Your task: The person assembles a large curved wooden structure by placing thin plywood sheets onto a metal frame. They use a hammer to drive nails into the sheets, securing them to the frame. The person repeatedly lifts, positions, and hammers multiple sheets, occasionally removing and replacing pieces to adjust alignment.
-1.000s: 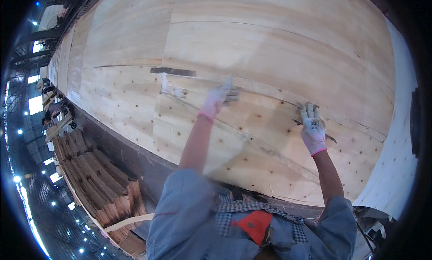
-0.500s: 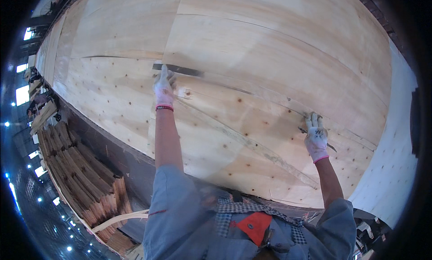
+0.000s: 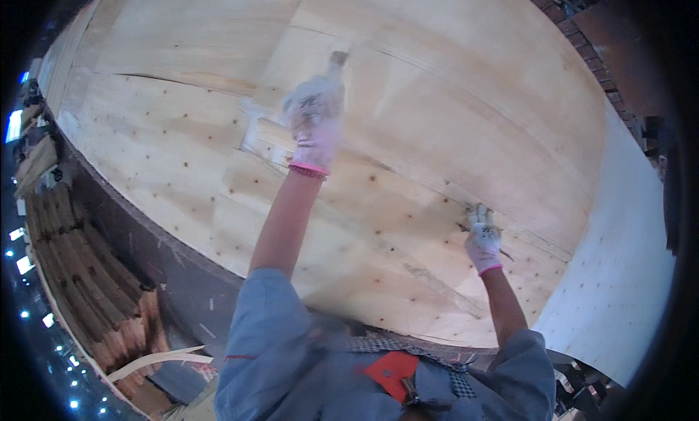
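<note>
My left hand (image 3: 313, 122), in a white and pink glove, is raised over the middle of a large pale wood veneer sheet (image 3: 218, 159) and smeared by motion. Its fingers are curled, and a blurred piece with a brown end (image 3: 338, 57) sticks out beyond them; its kind cannot be made out. Beside that wrist lies a pale patch (image 3: 271, 133) on the veneer. My right hand (image 3: 483, 240), gloved alike, rests low on the sheet at the right, fingers stretched along a seam. A thin dark blade-like tool (image 3: 507, 256) pokes out from under its palm on both sides.
Knots dot the near veneer, and seams run across it. A stack of brown veneer sheets (image 3: 87, 275) stands at lower left, with a curved pale offcut (image 3: 164, 357) beside it. At the right hangs a whitish sheet edge (image 3: 611, 275). Brickwork (image 3: 593, 60) borders the far right.
My left hand has lifted and swung right and away from me. The dark strip that lay beside it no longer shows there. My right hand stays near the same seam as the view shifts.
</note>
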{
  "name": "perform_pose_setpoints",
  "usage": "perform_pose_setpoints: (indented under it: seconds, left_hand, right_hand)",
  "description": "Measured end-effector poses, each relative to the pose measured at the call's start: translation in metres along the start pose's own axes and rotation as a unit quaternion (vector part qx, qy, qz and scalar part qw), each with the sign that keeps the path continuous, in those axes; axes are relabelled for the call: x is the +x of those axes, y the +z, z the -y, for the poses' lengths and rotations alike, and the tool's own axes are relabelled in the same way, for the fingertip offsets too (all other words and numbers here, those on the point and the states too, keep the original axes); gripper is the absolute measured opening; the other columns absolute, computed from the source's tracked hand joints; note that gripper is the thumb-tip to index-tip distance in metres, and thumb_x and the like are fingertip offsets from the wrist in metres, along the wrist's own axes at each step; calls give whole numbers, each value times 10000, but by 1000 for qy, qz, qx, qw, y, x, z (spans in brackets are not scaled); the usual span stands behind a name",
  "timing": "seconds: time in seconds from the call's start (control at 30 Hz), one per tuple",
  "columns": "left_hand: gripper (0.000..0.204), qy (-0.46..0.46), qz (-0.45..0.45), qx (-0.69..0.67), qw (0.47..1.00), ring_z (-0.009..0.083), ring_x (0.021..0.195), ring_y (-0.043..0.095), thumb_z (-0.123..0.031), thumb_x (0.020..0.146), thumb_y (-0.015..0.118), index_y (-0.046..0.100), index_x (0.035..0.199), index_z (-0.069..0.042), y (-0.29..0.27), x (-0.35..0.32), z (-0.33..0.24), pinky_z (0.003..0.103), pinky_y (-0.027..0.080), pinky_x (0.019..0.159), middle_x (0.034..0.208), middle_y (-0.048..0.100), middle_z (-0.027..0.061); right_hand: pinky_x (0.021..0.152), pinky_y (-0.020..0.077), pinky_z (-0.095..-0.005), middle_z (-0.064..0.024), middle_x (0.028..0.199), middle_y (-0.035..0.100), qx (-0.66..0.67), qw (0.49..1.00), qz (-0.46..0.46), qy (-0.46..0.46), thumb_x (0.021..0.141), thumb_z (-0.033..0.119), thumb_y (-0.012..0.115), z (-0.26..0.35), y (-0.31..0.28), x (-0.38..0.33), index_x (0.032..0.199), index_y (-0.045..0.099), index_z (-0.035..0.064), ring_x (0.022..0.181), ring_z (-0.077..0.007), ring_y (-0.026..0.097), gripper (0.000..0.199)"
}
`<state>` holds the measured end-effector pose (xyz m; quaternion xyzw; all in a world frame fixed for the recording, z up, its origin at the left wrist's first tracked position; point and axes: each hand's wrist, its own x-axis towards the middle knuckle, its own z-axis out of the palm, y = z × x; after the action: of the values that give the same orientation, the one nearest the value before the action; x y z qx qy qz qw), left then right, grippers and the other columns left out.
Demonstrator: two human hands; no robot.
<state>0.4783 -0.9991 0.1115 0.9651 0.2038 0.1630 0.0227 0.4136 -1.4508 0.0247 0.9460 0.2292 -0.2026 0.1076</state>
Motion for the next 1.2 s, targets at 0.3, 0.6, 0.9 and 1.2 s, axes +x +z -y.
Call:
perform_pose_setpoints:
  seconds: [0.3,0.6,0.9,1.2]
  left_hand:
    - [349,212,-84,-32,973,177,701,582,-165,814,650,683,1157,-220,-45,-26,-34,389,477,650,705,528,-15]
    - [396,128,-17,96,987,246,792,629,-321,862,716,707,1219,-148,-52,-31,43,417,519,854,843,651,64]
    - [247,-210,182,-544,792,122,919,671,-207,934,707,711,1104,-28,30,-24,76,332,542,794,945,714,28]
    - [360,15,221,-139,965,246,1069,661,-282,994,585,620,1278,-64,51,-65,41,374,508,937,1139,685,133]
  right_hand:
    - [953,526,-498,-162,1423,487,9,1000,13,2,766,44,605,7,-18,7,1276,585,79,1310,-360,466,512]
    - [900,546,-503,-160,1408,493,-31,999,27,-1,768,100,609,10,-21,9,1273,576,67,1296,-346,479,507]
    - [922,543,-483,-178,1400,506,-31,999,21,1,796,72,592,5,-5,11,1332,557,62,1289,-362,503,537]
    - [874,562,-440,-174,1407,481,-54,998,35,19,774,77,617,13,-15,12,1350,526,44,1294,-359,491,584]
